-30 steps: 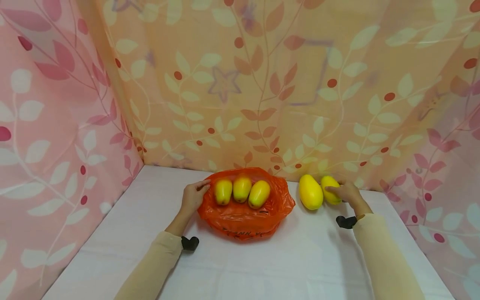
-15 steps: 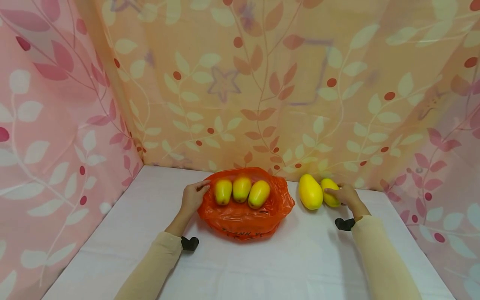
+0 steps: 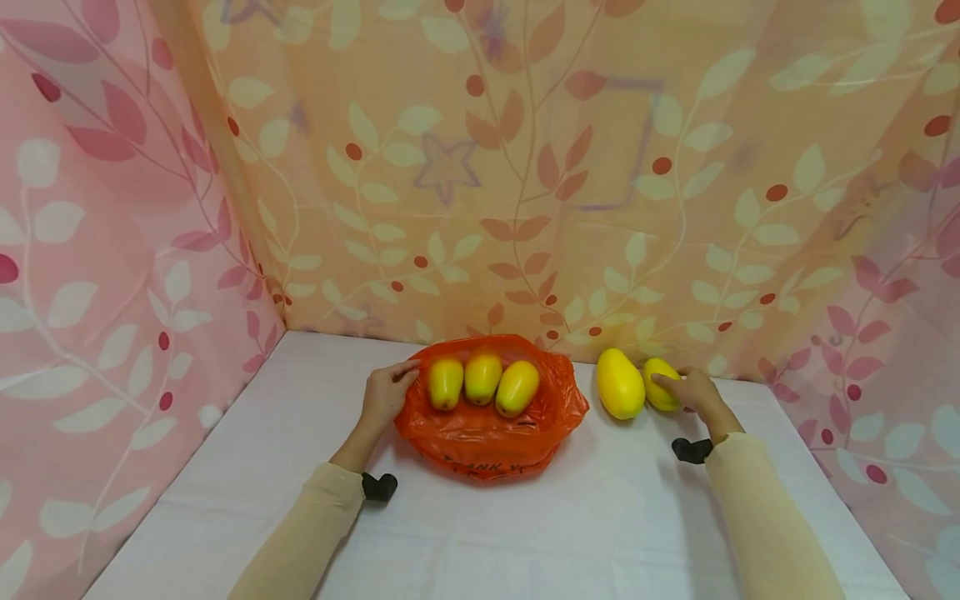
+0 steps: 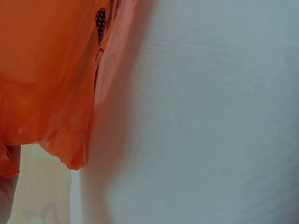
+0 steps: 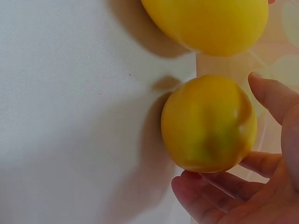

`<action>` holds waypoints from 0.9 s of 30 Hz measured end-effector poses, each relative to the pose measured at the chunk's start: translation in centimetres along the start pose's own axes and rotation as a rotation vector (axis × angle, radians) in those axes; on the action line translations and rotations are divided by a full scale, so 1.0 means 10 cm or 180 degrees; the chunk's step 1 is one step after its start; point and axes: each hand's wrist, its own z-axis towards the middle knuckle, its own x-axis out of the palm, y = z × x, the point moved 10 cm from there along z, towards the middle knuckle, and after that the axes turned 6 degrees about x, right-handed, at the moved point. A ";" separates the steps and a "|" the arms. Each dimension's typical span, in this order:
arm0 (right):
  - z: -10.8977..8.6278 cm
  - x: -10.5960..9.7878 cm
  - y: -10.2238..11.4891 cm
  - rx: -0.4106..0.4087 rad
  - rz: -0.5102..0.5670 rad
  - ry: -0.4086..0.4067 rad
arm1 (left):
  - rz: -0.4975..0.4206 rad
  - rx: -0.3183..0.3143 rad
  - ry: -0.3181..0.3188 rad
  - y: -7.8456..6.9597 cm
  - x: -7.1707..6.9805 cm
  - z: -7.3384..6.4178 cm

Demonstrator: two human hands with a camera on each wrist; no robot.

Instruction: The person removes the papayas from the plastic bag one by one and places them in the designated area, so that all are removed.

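My left hand (image 3: 386, 397) pinches the left rim of an orange-red plastic bag (image 3: 487, 446) with dark printing. Inside its opening, three yellow-green fruits (image 3: 517, 389) sit in a row. In the left wrist view, the bag (image 4: 51, 84) hangs beside the white surface, and only a sliver of the hand shows. On the right, my right hand (image 3: 697, 394) holds a smaller yellow fruit (image 3: 660, 384), mango-like in shape. The right wrist view shows this fruit (image 5: 208, 123) with a greenish end, fingers along its lower side and thumb above. A larger yellow fruit (image 3: 620, 384) lies beside it.
A white-covered table (image 3: 555, 533) bears everything. Behind it hangs an orange leaf-patterned cloth (image 3: 465, 208), close to the bag and fruits. Pink leaf-patterned cloths (image 3: 112, 350) close off both sides.
The smaller fruit and my right hand have shifted only slightly, with the fruit's top end a little lower than a second ago. The left hand and bag have stayed put.
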 end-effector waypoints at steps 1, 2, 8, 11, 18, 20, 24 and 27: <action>0.00 0.00 -0.02 0.0019 0.0008 -0.0003 | -0.0002 -0.0004 -0.0002 0.01 0.00 0.00; 0.00 0.00 -0.02 0.0029 0.0010 -0.0011 | -0.0002 -0.0007 -0.0002 0.01 0.00 -0.01; -0.02 0.00 -0.04 0.0034 0.0049 -0.0057 | -0.0016 -0.0019 0.0001 0.01 0.00 -0.03; -0.03 0.02 -0.02 -0.0005 0.0085 -0.0043 | -0.0010 -0.0016 0.0002 0.01 0.00 -0.03; -0.02 0.05 0.00 -0.0037 0.0088 0.0038 | 0.0011 -0.0031 0.0012 0.01 0.01 -0.03; -0.01 0.04 -0.01 -0.0014 0.0078 0.0044 | 0.0000 -0.0037 0.0010 0.02 0.01 -0.02; -0.04 0.01 -0.02 0.0009 0.0023 0.0036 | 0.0013 -0.0034 0.0017 0.02 0.00 0.00; -0.06 -0.03 0.00 -0.0005 -0.0024 0.0069 | 0.0015 -0.0030 0.0018 0.01 0.00 0.01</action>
